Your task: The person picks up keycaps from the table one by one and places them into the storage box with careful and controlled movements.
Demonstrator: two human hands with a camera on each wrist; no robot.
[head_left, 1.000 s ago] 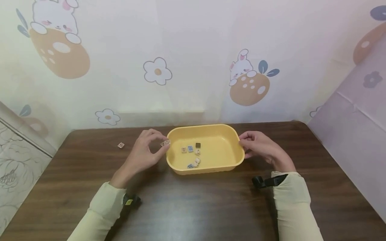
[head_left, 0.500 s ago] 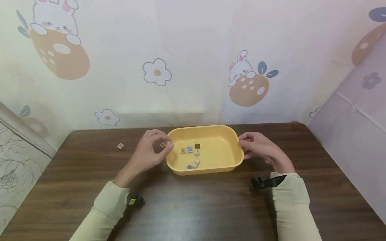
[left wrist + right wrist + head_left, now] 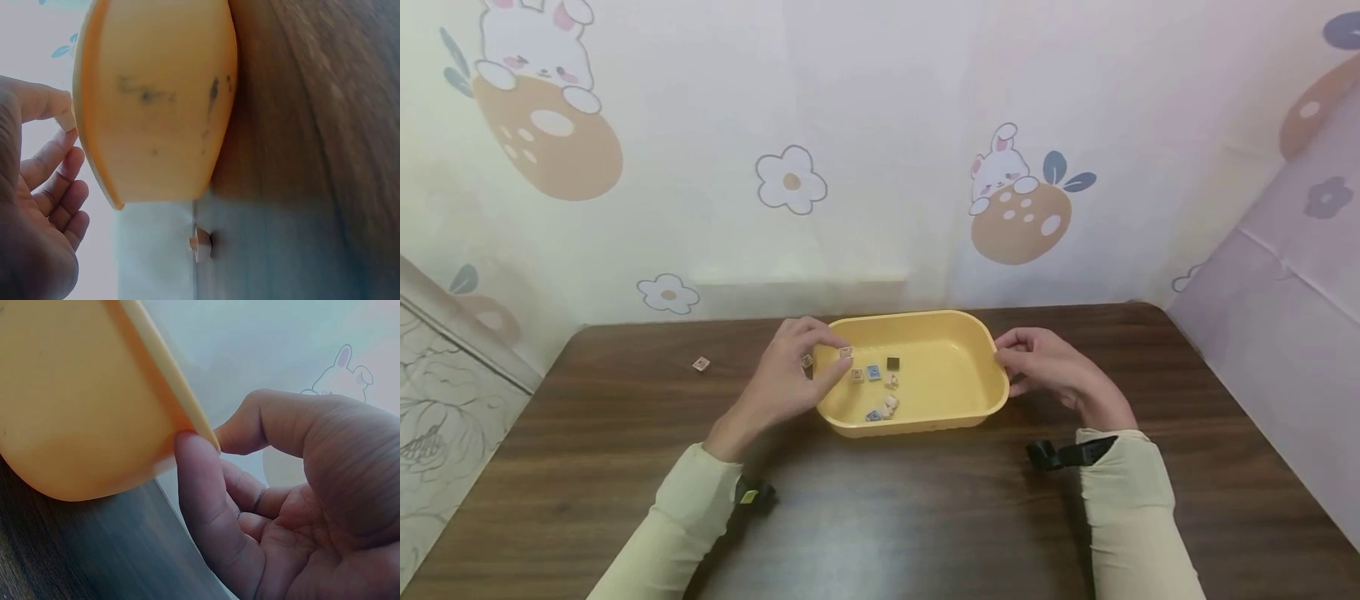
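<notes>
My left hand (image 3: 786,375) pinches a small square tile (image 3: 846,352), pale with a printed face, between thumb and forefinger. It is over the left end of the yellow tray (image 3: 955,400). In the left wrist view the held tile (image 3: 65,120) shows right at the tray's rim. My right hand (image 3: 1051,367) grips the tray's right rim between thumb and fingers. Inside the tray lie a pale printed tile (image 3: 858,376), a blue tile (image 3: 873,372), a dark tile (image 3: 892,363), another blue tile (image 3: 873,415) and several whitish pieces (image 3: 891,402).
One pale tile (image 3: 701,364) lies on the dark wooden table (image 3: 887,517) at the left. A second tile (image 3: 807,361) lies just outside the tray's left end, partly behind my left hand. A patterned wall covering (image 3: 880,208) rises behind the table's back edge.
My left hand has moved right with the pinched tile, from beside the tray's left rim to over its inside. The right hand and the tray have stayed in place.
</notes>
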